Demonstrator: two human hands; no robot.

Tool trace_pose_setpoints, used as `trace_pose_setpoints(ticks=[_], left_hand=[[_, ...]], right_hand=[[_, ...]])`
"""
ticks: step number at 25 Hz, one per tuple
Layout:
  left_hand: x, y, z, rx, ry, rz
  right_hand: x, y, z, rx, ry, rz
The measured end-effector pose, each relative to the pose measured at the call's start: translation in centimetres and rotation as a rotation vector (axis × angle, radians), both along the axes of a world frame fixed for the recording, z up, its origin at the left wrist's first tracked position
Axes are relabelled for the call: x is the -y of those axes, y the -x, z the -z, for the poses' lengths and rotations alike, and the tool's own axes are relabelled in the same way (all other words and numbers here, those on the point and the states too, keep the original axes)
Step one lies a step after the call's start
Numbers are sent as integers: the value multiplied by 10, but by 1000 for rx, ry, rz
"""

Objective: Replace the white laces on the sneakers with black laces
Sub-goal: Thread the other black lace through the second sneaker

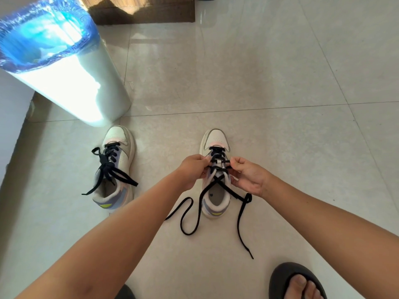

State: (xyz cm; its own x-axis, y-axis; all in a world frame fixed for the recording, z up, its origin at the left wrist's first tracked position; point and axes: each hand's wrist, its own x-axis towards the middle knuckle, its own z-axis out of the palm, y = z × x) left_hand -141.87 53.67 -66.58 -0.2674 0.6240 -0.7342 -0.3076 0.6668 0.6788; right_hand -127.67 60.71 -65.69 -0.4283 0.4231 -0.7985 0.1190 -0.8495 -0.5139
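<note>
Two white sneakers with purple and yellow trim stand on the tiled floor. The left sneaker point(117, 167) carries a black lace point(109, 169) through its eyelets, ends hanging loose over its side. The right sneaker point(216, 175) is partly laced with a second black lace point(217, 160). My left hand point(193, 169) pinches that lace at the sneaker's left eyelets. My right hand point(248, 175) pinches it at the right eyelets. The lace's two free ends cross over the shoe opening and trail on the floor toward me point(241, 223). No white laces are in view.
A white bin point(71, 83) with a blue liner stands at the left, just beyond the left sneaker. A brown mat point(142, 11) lies at the top. My foot in a dark slipper point(295, 281) is at the bottom right. A white wall runs along the left edge.
</note>
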Motion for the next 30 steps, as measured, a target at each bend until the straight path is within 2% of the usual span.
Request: trace_pose_setpoints(ticks=[2, 5, 7, 8, 12, 13, 15, 17, 20, 23, 25, 27, 30], left_hand=[[0, -2, 3, -71, 30, -1], [-1, 1, 2, -115, 61, 27], [0, 3, 2, -96, 61, 47], [0, 4, 2, -75, 51, 44], [3, -3, 6, 61, -47, -97], [3, -5, 7, 62, -53, -125], [3, -7, 7, -5, -40, -126], [4, -1, 2, -186, -6, -16], [6, 14, -10, -529, 95, 353], [3, 9, -24, -644, 132, 722], [-2, 1, -29, -738, 113, 903], [-10, -1, -31, -823, 77, 1052], [-16, 5, -34, -841, 33, 1180]], right_hand=[[-1, -2, 1, 2, -28, -52], [-7, 7, -6, 189, -180, -382], [-8, 11, -8, 246, -241, -482], [-7, 11, -6, 220, -224, -443], [4, -2, 5, -23, 22, -39], [5, -4, 6, -43, 41, -1], [3, -2, 4, 13, -14, -55], [-3, 3, -5, 205, -182, -261], [-6, 3, -13, 527, -477, -666], [4, 6, -16, 520, -603, -921], [8, 11, -16, 518, -759, -1059], [6, 16, -19, 547, -861, -1143], [5, 22, -19, 578, -901, -1216]])
